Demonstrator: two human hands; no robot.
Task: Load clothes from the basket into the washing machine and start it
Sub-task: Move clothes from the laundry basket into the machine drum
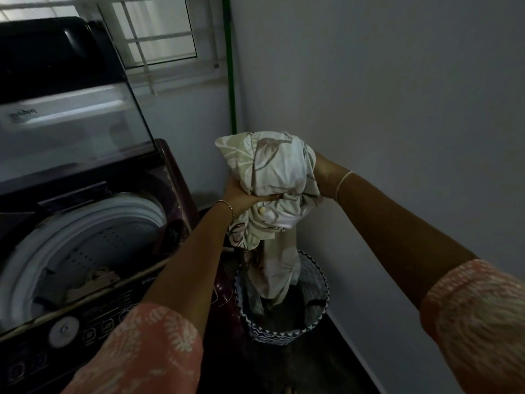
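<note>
I hold a bunched pale floral cloth (272, 172) in both hands above the laundry basket (318, 282). My left hand (244, 196) grips it from below. My right hand (322, 172) clasps its right side, mostly hidden behind the fabric. The cloth's lower end hangs down into the basket, where darker clothes lie. The top-loading washing machine (93, 243) stands at the left with its lid (71, 115) raised. A few clothes lie in its drum (93, 280). The control panel (85, 331) with a round dial runs along its front edge.
The basket sits on the dark floor in a narrow gap between the machine and the white wall (397, 109) on the right. A green pole (231, 81) stands in the corner. A barred window (159, 38) is behind the machine.
</note>
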